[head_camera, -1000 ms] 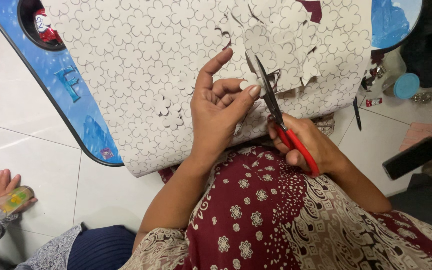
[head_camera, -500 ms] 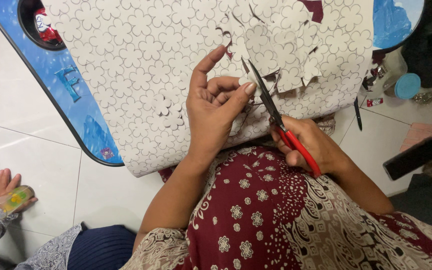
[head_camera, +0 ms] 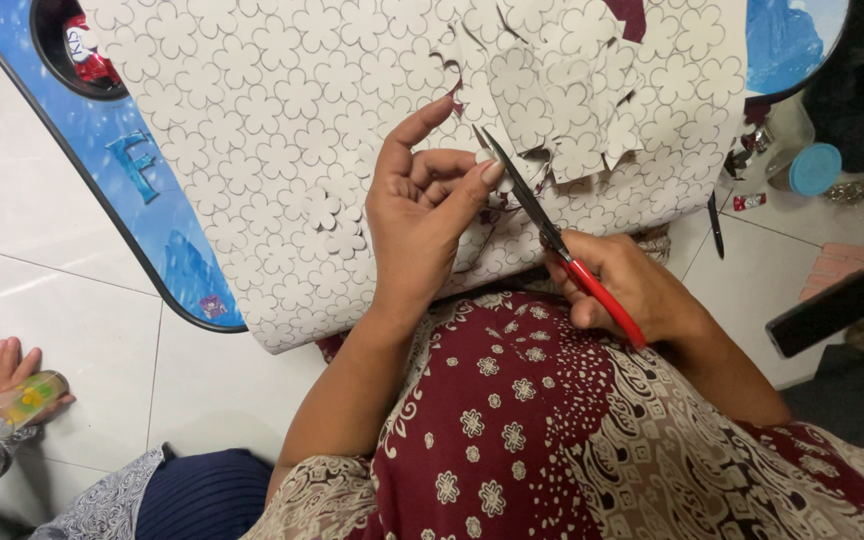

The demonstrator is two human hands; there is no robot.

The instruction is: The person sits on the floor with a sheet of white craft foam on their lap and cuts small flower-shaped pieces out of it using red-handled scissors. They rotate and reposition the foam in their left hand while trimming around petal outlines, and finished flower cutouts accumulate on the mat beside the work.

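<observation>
Scissors (head_camera: pixel 552 240) in right hand (head_camera: pixel 627 285), maybe cutting paper (head_camera: pixel 282 120)

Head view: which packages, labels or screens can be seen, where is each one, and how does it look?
Phone: right edge, on the floor, dark rectangle, screen black.
Small wrapper: floor right of the flower-printed sheet, red and white.
Printed glass: lower left, under another person's small hand, yellow-green picture.

Blue table (head_camera: pixel 167 255) — phone (head_camera: pixel 824 313), cup (head_camera: pixel 20 399)
</observation>
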